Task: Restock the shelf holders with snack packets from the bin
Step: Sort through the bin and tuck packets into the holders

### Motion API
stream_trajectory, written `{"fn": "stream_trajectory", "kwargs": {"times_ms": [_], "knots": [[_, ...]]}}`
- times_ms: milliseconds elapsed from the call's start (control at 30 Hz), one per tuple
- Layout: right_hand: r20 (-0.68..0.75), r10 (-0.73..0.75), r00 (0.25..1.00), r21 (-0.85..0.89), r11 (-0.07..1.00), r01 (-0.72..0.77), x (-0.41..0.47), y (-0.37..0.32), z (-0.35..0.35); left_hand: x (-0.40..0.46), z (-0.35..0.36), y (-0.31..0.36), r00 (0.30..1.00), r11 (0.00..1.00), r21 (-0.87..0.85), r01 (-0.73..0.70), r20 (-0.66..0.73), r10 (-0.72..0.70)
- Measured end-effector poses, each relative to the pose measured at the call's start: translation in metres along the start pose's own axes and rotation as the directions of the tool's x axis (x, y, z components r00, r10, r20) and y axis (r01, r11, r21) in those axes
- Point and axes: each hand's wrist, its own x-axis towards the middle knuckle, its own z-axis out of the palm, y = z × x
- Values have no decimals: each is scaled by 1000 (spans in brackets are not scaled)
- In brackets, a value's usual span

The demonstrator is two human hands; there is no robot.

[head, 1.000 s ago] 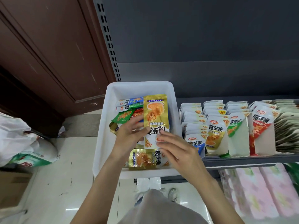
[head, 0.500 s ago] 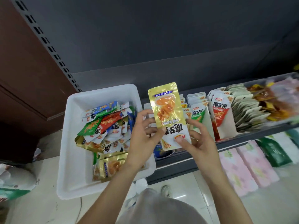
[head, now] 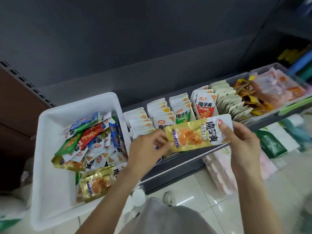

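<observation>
Holding a gold snack packet [head: 196, 134] sideways, the left hand [head: 146, 151] pinched one end and the right hand [head: 243, 141] pinched the other. It hung over the shelf's [head: 177, 164] front edge, beside the white bin [head: 50, 166] of packets.

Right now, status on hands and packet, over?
Left hand and right hand grip ends of gold foil snack packet. Held sideways above white cardboard shelf holders. Nothing blocking.
</observation>
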Motion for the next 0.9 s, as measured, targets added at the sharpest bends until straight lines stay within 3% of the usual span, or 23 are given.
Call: {"fn": "stream_trajectory", "kwargs": {"times_ms": [67, 133, 200, 267, 367, 500, 567, 667, 800, 900], "knots": [[48, -136, 990, -159, 977, 142, 13, 2, 0, -7, 10, -11, 989, 958, 283, -42, -127, 81], [153, -258, 954, -330, 897, 295, 24, 5, 7, -10, 9, -26, 946, 913, 408, -34, -282, 161], [305, -366, 879, -465, 748, 473, 33, 9, 20, -11, 5, -43, 915, 884, 467, -13, -351, 199], [458, -423, 782, -514, 592, 621, 42, 14, 39, -13, 1, -54, 920, 876, 483, 1, -344, 189], [631, -378, 677, -544, 407, 734, 53, 31, 70, -15, -3, -59, 939, 891, 454, 20, -314, 139], [720, -308, 622, -603, 167, 780, 57, 61, 92, -16, -4, -63, 949, 898, 440, 19, -291, 123], [705, -335, 626, -629, 113, 769, 56, 70, 95, -17, -3, -66, 944, 910, 415, -5, -299, 142], [591, -437, 679, -666, 211, 715, 51, 68, 92, -19, -7, -65, 910, 938, 345, -31, -379, 170], [356, -537, 764, -543, 546, 637, 23, 42, 87, -34, -33, -68, 793, 979, 204, -23, -592, 142], [459, -518, 722, -386, 616, 687, -13, 24, 101, -54, -62, -83, 711, 996, 80, 44, -703, 25]]}}
